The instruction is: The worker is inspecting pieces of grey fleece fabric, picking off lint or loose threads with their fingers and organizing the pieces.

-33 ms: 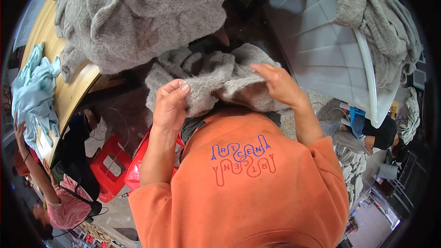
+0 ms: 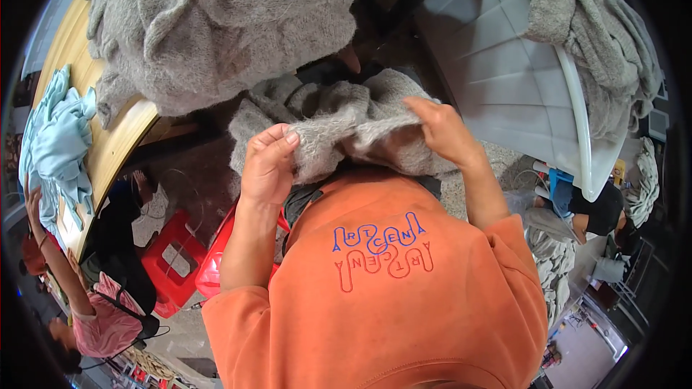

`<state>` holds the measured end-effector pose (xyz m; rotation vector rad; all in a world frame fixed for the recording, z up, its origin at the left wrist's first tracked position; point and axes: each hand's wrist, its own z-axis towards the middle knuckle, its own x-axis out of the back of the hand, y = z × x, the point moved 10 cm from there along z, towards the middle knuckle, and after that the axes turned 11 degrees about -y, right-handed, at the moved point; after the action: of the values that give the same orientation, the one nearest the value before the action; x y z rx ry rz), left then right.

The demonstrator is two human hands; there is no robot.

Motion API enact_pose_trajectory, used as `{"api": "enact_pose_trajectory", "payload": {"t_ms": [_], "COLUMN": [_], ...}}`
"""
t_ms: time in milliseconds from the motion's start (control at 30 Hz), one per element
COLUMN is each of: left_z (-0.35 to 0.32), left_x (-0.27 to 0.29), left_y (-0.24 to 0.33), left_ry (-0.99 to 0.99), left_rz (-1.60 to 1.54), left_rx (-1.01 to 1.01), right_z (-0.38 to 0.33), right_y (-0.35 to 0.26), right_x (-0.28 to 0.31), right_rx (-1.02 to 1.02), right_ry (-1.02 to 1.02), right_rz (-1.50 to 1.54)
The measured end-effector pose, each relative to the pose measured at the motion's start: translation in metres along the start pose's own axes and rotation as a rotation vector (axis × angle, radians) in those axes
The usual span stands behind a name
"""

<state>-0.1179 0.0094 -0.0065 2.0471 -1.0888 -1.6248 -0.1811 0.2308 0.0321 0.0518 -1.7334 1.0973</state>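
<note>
I hold a grey fuzzy knitted garment in front of my chest with both hands. My left hand pinches its lower left edge between thumb and fingers. My right hand grips a fold on its right side. The garment bunches between the two hands, and its upper part runs toward the table. My orange shirt fills the lower middle of the view.
A big heap of grey knitwear lies on a wooden table, with light blue cloths at its left end. A white plastic bin with grey knitwear draped on it stands right. Red stools and other people are below.
</note>
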Motion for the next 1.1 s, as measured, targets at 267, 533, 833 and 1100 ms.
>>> {"api": "enact_pose_trajectory", "payload": {"t_ms": [267, 533, 833, 1100], "left_z": [0.004, 0.005, -0.005, -0.011], "left_x": [-0.025, -0.03, -0.022, -0.017], "left_y": [-0.019, -0.029, -0.018, -0.012], "left_ry": [0.0, -0.053, 0.039, 0.034], "left_rz": [0.254, 0.187, 0.504, 0.539], "left_rx": [0.132, 0.148, 0.004, -0.029], "right_z": [-0.008, 0.01, 0.021, 0.04], "right_y": [-0.111, -0.129, -0.125, -0.112], "right_x": [0.012, -0.006, -0.021, -0.027], "right_rx": [0.502, 0.579, 0.52, 0.475], "right_ry": [0.189, 0.306, 0.203, 0.126], "right_rz": [-0.092, 0.001, -0.034, 0.213]}}
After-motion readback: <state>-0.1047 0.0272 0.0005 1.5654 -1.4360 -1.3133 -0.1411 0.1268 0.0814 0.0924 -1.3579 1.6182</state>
